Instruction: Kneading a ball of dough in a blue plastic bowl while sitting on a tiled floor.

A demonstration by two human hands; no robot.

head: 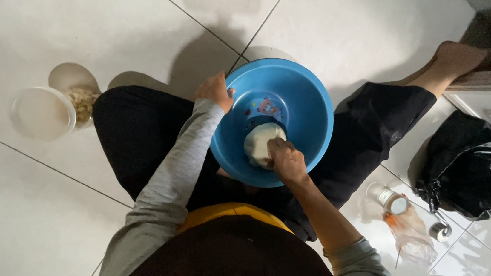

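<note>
In the blue bowl (308,111), right hand (286,161) presses closed on dough (260,140); left hand (215,90) grips rim. Keep the rim braced, press downward.

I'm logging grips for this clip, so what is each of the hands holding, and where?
The left hand grips the blue bowl by its rim. The right hand presses on the pale dough inside.

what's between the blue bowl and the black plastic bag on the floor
In the head view, the person's black-trousered leg lies between the blue bowl and the black plastic bag.
</note>
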